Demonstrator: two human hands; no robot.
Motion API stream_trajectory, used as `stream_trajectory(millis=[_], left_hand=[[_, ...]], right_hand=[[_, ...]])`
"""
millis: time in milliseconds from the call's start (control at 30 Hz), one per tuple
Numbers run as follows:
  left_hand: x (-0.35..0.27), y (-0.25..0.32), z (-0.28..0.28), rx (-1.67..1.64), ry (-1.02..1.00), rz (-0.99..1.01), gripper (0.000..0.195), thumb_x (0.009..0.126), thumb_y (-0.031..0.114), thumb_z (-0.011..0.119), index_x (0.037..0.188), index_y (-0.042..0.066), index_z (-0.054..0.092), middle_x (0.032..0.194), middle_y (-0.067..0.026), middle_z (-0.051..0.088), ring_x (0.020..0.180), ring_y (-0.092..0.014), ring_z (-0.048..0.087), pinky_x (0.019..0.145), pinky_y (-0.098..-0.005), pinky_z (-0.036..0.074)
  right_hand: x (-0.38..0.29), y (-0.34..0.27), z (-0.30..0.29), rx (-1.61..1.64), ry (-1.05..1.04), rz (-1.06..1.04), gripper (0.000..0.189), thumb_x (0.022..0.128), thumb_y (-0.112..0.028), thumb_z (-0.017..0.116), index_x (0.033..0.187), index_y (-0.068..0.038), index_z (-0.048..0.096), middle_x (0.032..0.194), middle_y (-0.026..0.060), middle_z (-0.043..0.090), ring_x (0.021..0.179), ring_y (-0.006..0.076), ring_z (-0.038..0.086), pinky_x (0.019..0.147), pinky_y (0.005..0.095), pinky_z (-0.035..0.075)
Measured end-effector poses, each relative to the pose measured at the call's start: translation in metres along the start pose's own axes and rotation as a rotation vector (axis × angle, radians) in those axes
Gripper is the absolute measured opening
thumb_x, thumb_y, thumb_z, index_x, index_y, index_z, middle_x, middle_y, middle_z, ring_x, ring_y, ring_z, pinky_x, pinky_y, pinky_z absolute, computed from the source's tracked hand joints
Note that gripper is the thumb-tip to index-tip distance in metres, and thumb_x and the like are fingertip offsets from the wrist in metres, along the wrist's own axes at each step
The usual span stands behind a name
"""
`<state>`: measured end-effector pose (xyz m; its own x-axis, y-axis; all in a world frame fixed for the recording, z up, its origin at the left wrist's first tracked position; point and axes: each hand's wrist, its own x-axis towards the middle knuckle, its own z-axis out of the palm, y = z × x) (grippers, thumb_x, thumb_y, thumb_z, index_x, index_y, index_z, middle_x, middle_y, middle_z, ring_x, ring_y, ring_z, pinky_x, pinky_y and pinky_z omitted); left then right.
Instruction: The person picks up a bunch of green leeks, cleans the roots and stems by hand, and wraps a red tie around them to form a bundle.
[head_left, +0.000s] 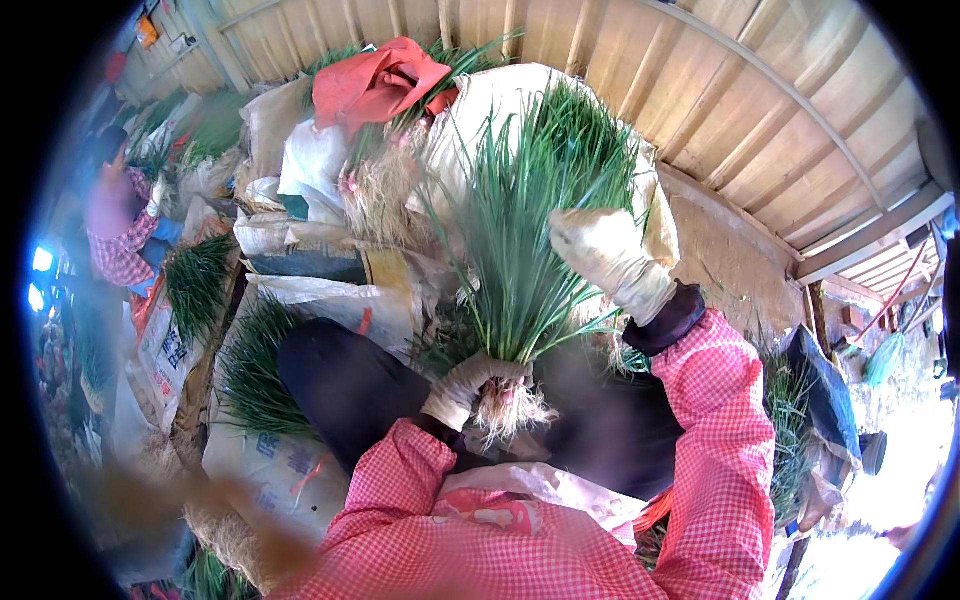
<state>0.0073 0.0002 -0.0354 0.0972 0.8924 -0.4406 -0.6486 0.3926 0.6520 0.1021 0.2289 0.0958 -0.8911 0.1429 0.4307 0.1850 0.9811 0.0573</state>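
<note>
A bunch of green onions (517, 292) stands upright before me, its long leaves spread upward and its pale roots (510, 412) hanging below. My left hand (484, 379), in a dirty pale glove, is closed around the stems just above the reddish bulbs. Beside the leaves on the right is my right hand (600, 251), also gloved; its fingers are hard to make out, and I cannot tell whether it touches them. Behind the bunch, more green leaves (585, 150) lie on a large white woven sack (495, 97).
A red cloth (379, 82) covers another onion bundle with hanging roots (382, 195). Leaf piles (262, 367) lie on printed sacks (277, 465) left of my knee (337, 375). Another person (124, 217) sits at far left. A ribbed wall (720, 97) rises behind.
</note>
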Motion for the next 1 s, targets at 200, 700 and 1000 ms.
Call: stream_trajectory(millis=[200, 700, 1000], left_hand=[[-0.001, -0.003, -0.001, -0.087, -0.037, -0.025, 0.022, 0.075, 0.014, 0.075, 0.090, 0.002, 0.065, 0.076, -0.0061, 0.065, 0.058, -0.013, 0.061, 0.056, -0.0262, 0.051], [0.009, -0.002, 0.001, -0.131, -0.008, -0.010, 0.031, 0.071, 0.005, 0.071, 0.101, 0.001, 0.062, 0.084, -0.0099, 0.067, 0.057, -0.014, 0.062, 0.054, -0.0241, 0.052], [0.005, 0.007, -0.003, -0.162, 0.003, 0.006, 0.027, 0.074, 0.014, 0.073, 0.096, 0.002, 0.064, 0.082, -0.0090, 0.067, 0.050, -0.012, 0.057, 0.048, -0.0205, 0.047]], right_hand=[[-0.047, 0.107, -0.028, 0.237, 0.099, 0.843, 0.016, 0.088, -0.021, 0.056, 0.092, -0.006, 0.063, 0.078, 0.0103, 0.065, 0.068, 0.0204, 0.062, 0.063, 0.0320, 0.049], [-0.043, -0.002, 0.045, 0.156, -0.319, 0.241, 0.024, 0.081, -0.019, 0.061, 0.100, -0.005, 0.060, 0.086, 0.0125, 0.065, 0.073, 0.0294, 0.066, 0.065, 0.0394, 0.054], [-0.135, 0.117, -0.008, 0.140, 0.230, 0.830, 0.029, 0.092, -0.025, 0.054, 0.109, -0.004, 0.062, 0.091, 0.0092, 0.067, 0.072, 0.0206, 0.062, 0.068, 0.0338, 0.052]])
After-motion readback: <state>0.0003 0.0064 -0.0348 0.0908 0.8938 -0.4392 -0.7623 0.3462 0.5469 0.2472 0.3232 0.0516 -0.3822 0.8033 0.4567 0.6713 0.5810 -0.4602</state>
